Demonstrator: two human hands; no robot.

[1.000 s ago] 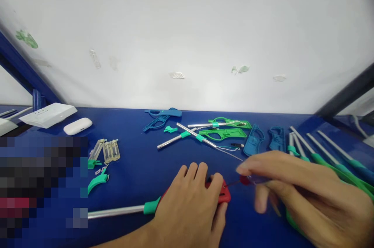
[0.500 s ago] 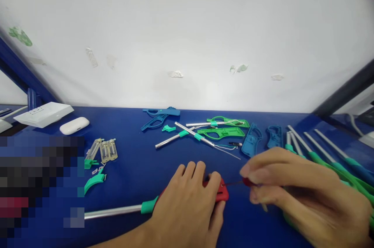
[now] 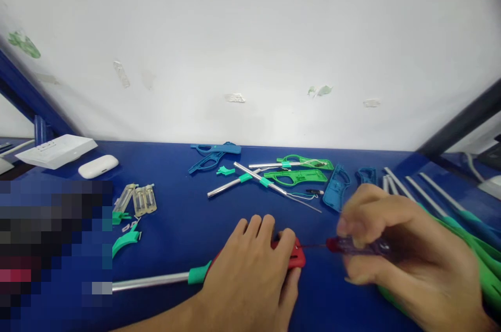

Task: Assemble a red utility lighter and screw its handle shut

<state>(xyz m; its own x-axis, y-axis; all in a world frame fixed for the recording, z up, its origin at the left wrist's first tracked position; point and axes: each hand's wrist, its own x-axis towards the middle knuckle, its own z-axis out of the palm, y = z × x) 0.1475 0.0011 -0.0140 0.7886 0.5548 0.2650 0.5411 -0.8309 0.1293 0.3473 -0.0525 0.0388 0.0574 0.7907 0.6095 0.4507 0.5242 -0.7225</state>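
Observation:
My left hand [image 3: 250, 264] lies over a red lighter body [image 3: 298, 258], its fingers wrapped round it on the blue table. A silver tube [image 3: 152, 282] with a teal collar [image 3: 199, 273] extends leftward from that body. My right hand [image 3: 403, 253], somewhat blurred, has its fingers round a screwdriver [image 3: 358, 246] with a clear purplish handle and red front. Its thin shaft points left, and the tip meets the red body's right end near a small hole.
Behind the hands lie green half shells [image 3: 301, 177], silver tubes [image 3: 230, 185] and blue shells [image 3: 337, 187]. Several green-handled lighters [image 3: 485, 269] are at the right. Clear fuel tanks [image 3: 144, 200], a teal trigger piece [image 3: 127, 242], a white case [image 3: 98, 166] and a white box [image 3: 57, 151] sit left.
The fingers of my right hand have shifted back and loosened along the screwdriver, showing more of its handle. My left hand and the red body stay in place.

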